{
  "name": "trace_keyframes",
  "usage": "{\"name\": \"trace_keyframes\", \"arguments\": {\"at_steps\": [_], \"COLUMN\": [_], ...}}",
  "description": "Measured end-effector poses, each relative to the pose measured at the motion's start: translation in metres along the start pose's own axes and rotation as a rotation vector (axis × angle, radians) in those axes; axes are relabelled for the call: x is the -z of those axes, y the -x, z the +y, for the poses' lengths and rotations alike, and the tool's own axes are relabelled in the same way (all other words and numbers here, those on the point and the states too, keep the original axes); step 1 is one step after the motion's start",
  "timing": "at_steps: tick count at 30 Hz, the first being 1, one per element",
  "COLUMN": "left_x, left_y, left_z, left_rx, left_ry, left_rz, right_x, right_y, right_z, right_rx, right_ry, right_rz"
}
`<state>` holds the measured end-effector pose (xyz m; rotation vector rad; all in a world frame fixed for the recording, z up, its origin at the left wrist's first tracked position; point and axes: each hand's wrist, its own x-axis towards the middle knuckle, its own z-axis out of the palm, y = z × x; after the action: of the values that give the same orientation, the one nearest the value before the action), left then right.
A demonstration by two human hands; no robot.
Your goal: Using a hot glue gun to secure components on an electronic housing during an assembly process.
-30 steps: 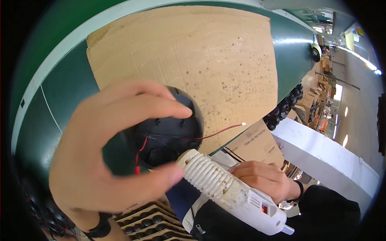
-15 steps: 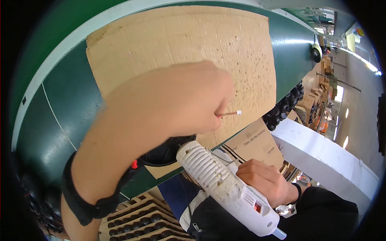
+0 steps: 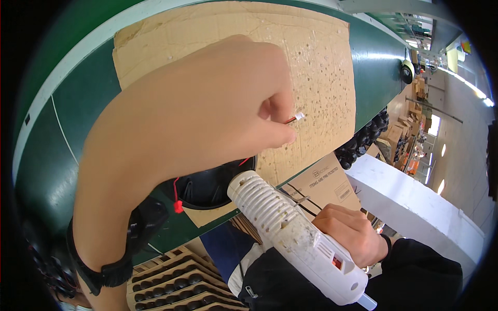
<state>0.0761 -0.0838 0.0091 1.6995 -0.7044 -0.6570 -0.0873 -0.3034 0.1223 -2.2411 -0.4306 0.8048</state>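
Observation:
Reaching across from the left, my left hand (image 3: 244,98) pinches a thin cable between thumb and index finger. A small white connector (image 3: 297,118) on the cable's end sticks out past the fingertips. Beneath my left forearm lies a black rounded shell (image 3: 210,187), partly hidden, with red wire showing and a red connector (image 3: 178,206) at its left edge. My right hand (image 3: 342,230) grips a white hot glue gun (image 3: 290,230), stained with residue. Its front end is beside the shell, the nozzle out of sight, and a glue stick (image 3: 367,301) pokes from the rear.
A worn cardboard sheet (image 3: 321,93) spotted with glue covers part of the green table (image 3: 376,67). Beyond the near edge are a printed carton (image 3: 327,184), a white beam (image 3: 415,197) and a rack of black round parts (image 3: 179,284). More black parts (image 3: 365,137) are piled right.
My left hand has lifted and moved toward the far side with the cable, so more of the shell and the red connector shows. The glue gun has shifted only slightly.

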Motion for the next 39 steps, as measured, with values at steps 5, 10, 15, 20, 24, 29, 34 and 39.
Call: {"name": "trace_keyframes", "arguments": {"at_steps": [5,10,15,20,24,29,34,39], "left_x": [0.01,0.021,0.017,0.013,0.01,0.006,0.004,0.003], "left_y": [0.028,0.056,0.068,0.064,0.058,0.052,0.053,0.055], "left_z": [-0.003,-0.003,-0.001,-0.001,-0.003,-0.007,-0.008,-0.008], "left_rx": [-0.019,0.071,0.137,0.036,0.072,-0.016,0.009,-0.005], "left_ry": [0.019,0.079,0.116,0.109,0.202,0.193,0.232,0.222], "left_rz": [0.186,0.214,0.231,0.212,0.177,0.225,0.224,0.229], "right_x": [0.003,0.002,0.004,0.013,0.017,0.015,0.01,0.008], "right_y": [0.002,0.001,-0.003,-0.004,-0.004,-0.003,-0.005,-0.004], "right_z": [-0.002,-0.001,0.001,0.0,0.0,-0.002,-0.001,-0.007], "right_rx": [-0.022,-0.008,-0.012,-0.084,-0.076,-0.038,-0.004,-0.031], "right_ry": [-0.003,-0.001,-0.027,-0.073,-0.025,-0.025,-0.003,0.037], "right_rz": [0.0,0.043,0.023,-0.057,-0.054,-0.03,-0.007,-0.016]}}
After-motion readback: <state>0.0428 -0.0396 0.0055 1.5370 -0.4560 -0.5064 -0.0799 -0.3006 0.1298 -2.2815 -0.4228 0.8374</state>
